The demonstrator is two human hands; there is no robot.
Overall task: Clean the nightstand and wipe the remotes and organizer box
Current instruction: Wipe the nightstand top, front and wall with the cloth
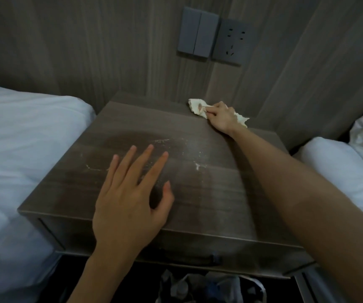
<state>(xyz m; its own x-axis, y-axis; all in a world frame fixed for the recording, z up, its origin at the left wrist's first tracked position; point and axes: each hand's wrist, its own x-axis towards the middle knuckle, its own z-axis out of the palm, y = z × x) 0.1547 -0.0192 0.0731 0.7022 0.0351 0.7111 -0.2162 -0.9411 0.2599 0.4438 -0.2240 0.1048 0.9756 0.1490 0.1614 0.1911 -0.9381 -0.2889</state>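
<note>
The dark wood-grain nightstand (219,189) fills the middle of the view, its top streaked with pale dust and crumbs around the centre. At the far right corner my right hand (221,118) grips a crumpled cream cloth (197,107) and presses it on the top near the wall. My left hand (132,197) hovers over the front left of the top with fingers spread and straight, holding nothing. No remotes or organizer box are in view.
White bedding (23,149) lies close on the left and another white bed (340,171) on the right. A switch and socket plate (215,40) sit on the wood-panelled wall behind. A drawer handle (198,259) and dark items on the floor show below.
</note>
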